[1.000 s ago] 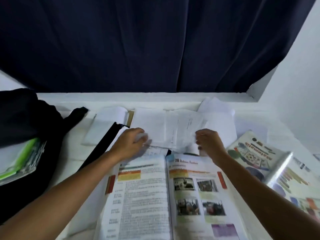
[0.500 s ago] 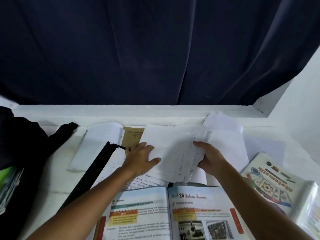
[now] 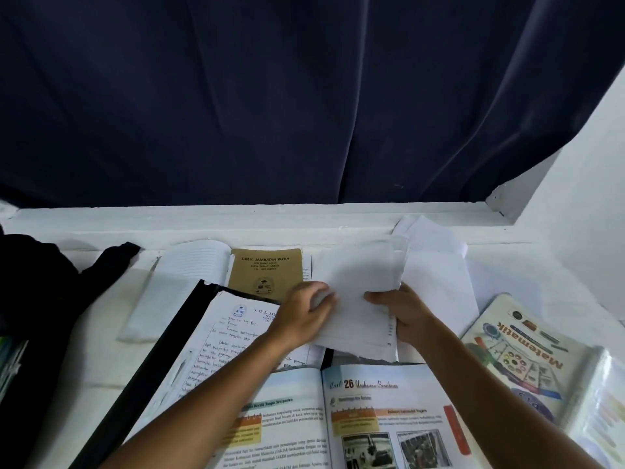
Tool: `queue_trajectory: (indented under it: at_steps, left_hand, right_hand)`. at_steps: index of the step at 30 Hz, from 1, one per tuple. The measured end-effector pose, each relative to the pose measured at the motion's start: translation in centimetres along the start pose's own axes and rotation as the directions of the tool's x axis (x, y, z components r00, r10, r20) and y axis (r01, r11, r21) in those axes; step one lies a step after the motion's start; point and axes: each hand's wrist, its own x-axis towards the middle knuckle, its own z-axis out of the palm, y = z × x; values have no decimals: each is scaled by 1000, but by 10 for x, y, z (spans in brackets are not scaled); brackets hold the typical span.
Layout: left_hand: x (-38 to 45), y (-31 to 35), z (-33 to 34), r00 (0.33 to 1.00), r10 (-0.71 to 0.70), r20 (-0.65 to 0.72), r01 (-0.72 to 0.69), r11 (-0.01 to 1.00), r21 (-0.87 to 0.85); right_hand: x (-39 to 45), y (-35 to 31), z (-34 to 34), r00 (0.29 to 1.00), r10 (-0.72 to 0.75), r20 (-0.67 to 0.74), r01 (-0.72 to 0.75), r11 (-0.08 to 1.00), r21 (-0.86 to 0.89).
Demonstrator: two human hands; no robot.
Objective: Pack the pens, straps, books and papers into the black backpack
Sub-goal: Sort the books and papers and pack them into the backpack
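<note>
- The black backpack sits at the worktop's left edge, one strap trailing toward the back edge.
- An open notebook lies near the back edge, with a brown booklet just right of it.
- A black folder holding a handwritten sheet runs diagonally from the front edge toward the middle.
- My left hand grips the left side of a stack of papers, fingers curled over it.
- My right hand grips the stack's right side, thumb on top.
- An open textbook lies at the front edge under my forearms.
- More loose sheets lie beyond the stack, toward the back edge.
- A maths book rests near the right edge, touching a plastic-covered book at the front right corner.
</note>
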Motion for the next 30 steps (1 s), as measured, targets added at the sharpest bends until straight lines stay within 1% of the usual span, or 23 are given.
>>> queue_trajectory:
  at_steps: [2,3,4,5,6,7,8,9,10,13,16,20,21,22,23,24,25,26,27,28,29,30]
  left_hand:
    - [6,0,-7,993,-82,-87,71,990,-119]
    - [11,0,-12,985,-132,-108,111,977,-181]
    - [13,5,-18,977,-191,-92,165,957,-237]
    - [18,8,-23,969,-243,-37,219,924,-313]
    - [21,14,-28,955,-291,56,286,857,-428]
    - [24,18,-32,929,-324,178,365,729,-579]
    - [26,21,-37,899,-333,284,434,595,-676]
    - [25,23,-42,878,-317,359,476,499,-724]
    - [25,22,-46,865,-293,407,501,472,-725]
    - [21,20,-48,843,-276,461,537,463,-705]
    - [16,20,-43,869,-288,403,495,479,-725]
    - [15,15,-44,889,-319,327,452,507,-734]
    - [15,12,-47,890,-334,310,448,512,-733]
    - [15,9,-50,895,-338,293,437,520,-734]
    - [16,6,-53,898,-343,275,427,532,-731]
    - [17,3,-56,904,-343,255,413,547,-728]
    - [18,0,-59,907,-351,231,402,563,-723]
    - [19,-2,-63,913,-355,203,385,576,-721]
    - [19,-5,-66,919,-354,173,362,586,-725]
    - [21,-8,-69,926,-347,151,340,587,-735]
    - [22,-10,-71,928,-345,138,328,582,-744]
    - [22,-10,-73,930,-341,135,321,578,-751]
  right_hand:
    - [-6,-7,-8,1000,-2,10,2,1000,-15]
    - [-9,-11,-10,1000,-9,19,9,1000,-7]
    - [-13,-14,-11,999,-17,28,17,1000,-2]
    - [-15,-17,-12,999,-27,41,28,1000,-6]
    - [-18,-19,-9,997,-36,64,37,999,-21]
    - [-19,-21,-6,995,-40,90,44,998,-35]
    - [-21,-22,-4,992,-45,116,51,997,-50]
    - [-21,-22,-2,990,-41,138,50,997,-61]
    - [-24,-24,1,989,-36,146,46,997,-67]
    - [-27,-28,8,987,-62,148,77,992,-95]
    - [-27,-29,15,986,-97,133,114,985,-131]
    - [-23,-32,12,995,-72,66,81,986,-144]
    - [-22,-36,7,996,-83,31,87,983,-159]
    - [-21,-42,-1,994,-108,-34,101,979,-175]
    - [-17,-46,-13,979,-155,-132,128,972,-196]
    - [-13,-50,-27,945,-218,-243,156,955,-252]
    - [-9,-52,-44,887,-293,-356,152,915,-375]
    - [-6,-54,-61,817,-363,-447,88,846,-525]
    - [-3,-53,-77,760,-409,-505,-11,768,-640]
    - [-4,-52,-89,734,-420,-534,-100,711,-696]
    - [-3,-50,-98,737,-398,-547,-163,681,-714]
    - [-4,-47,-103,751,-366,-550,-195,672,-714]
